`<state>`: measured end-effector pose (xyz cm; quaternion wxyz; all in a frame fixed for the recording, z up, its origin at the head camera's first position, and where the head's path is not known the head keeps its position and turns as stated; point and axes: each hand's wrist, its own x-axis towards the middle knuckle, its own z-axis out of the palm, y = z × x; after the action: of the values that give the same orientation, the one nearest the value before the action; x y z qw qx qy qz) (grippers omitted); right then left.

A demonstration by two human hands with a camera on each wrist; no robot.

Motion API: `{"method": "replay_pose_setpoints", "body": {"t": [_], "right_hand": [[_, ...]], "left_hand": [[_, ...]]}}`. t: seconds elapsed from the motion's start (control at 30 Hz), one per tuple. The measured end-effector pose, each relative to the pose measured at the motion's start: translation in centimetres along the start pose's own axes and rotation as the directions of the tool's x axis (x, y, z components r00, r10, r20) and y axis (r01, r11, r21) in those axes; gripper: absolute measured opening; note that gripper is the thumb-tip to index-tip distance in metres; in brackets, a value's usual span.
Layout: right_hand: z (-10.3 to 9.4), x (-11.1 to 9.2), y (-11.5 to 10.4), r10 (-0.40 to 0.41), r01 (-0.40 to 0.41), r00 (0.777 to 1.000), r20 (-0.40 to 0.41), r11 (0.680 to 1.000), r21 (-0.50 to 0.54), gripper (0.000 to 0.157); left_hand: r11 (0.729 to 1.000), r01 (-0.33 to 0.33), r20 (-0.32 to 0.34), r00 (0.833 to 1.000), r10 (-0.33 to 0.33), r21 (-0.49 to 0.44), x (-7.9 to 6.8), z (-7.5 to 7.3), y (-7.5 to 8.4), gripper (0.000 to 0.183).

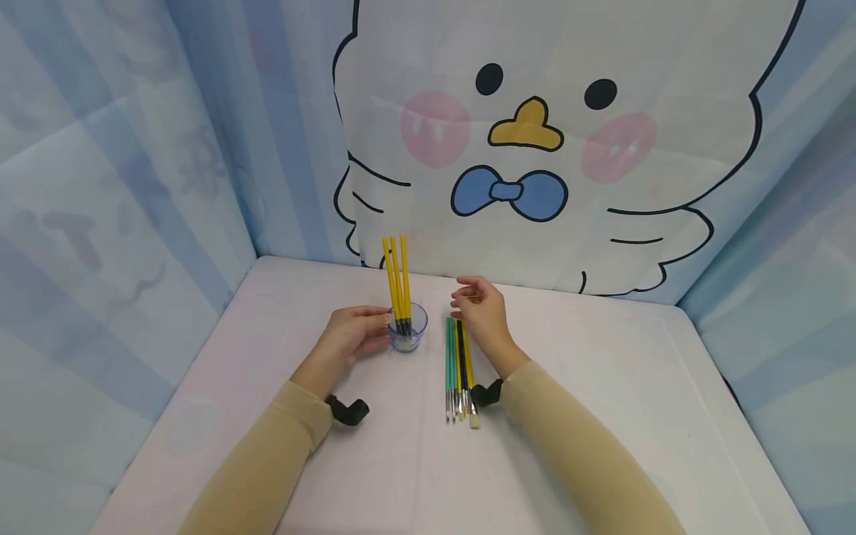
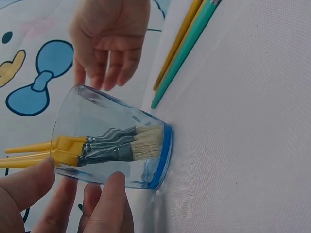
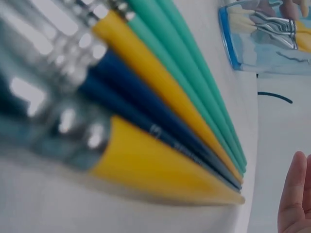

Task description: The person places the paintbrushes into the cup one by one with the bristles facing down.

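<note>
My left hand [image 1: 351, 332] holds a clear, blue-tinted cup [image 1: 417, 327] from its left side, with the thumb by the rim in the left wrist view. Three yellow-handled paintbrushes [image 1: 397, 282] stand in the cup, their pale bristles [image 2: 147, 143] down on the blue base. To the right of it, a row of paintbrushes lies side by side on the table: green brushes [image 1: 449, 357], dark blue brushes [image 1: 461, 357] and yellow ones, handles pointing away. Above the row's far end hovers my right hand [image 1: 487, 316], fingers loosely bent, holding nothing.
A white-covered table [image 1: 401, 475] extends beneath both arms. Behind it hangs a curtain [image 1: 521, 245] with a cartoon character, and blue-striped curtains [image 1: 134, 148] close in the sides. A dark wrist mount [image 1: 487, 392] overlaps the near end of the brush row.
</note>
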<state>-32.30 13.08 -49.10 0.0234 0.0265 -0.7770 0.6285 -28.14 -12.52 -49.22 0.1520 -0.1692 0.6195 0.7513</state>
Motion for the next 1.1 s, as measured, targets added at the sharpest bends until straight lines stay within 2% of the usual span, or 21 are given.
{"method": "replay_pose_setpoints", "body": {"t": [0.23,0.4,0.67,1.1], "right_hand": [[-1.2,-0.3,0.6,0.030,-0.031,0.999,-0.013,0.999,-0.013,0.033],[-2.0,-0.4,1.0,0.101,-0.101,0.995,0.006,0.995,0.004,0.038],[-2.9,-0.7,1.3,0.213,-0.210,0.977,0.013,0.973,-0.096,0.042],[-3.4,-1.9,1.5,0.343,-0.336,0.939,0.014,0.928,-0.161,0.042]], "left_hand": [[1.000,0.005,-0.003,1.000,-0.005,-0.004,0.1,0.0,0.0,0.036],[1.000,0.003,-0.005,1.000,-0.003,-0.007,0.1,0.1,0.0,0.036],[1.000,0.006,-0.006,1.000,-0.006,0.006,0.2,0.0,0.0,0.038],[1.000,0.003,0.003,1.000,-0.003,-0.007,0.2,-0.2,-0.2,0.039]]}}
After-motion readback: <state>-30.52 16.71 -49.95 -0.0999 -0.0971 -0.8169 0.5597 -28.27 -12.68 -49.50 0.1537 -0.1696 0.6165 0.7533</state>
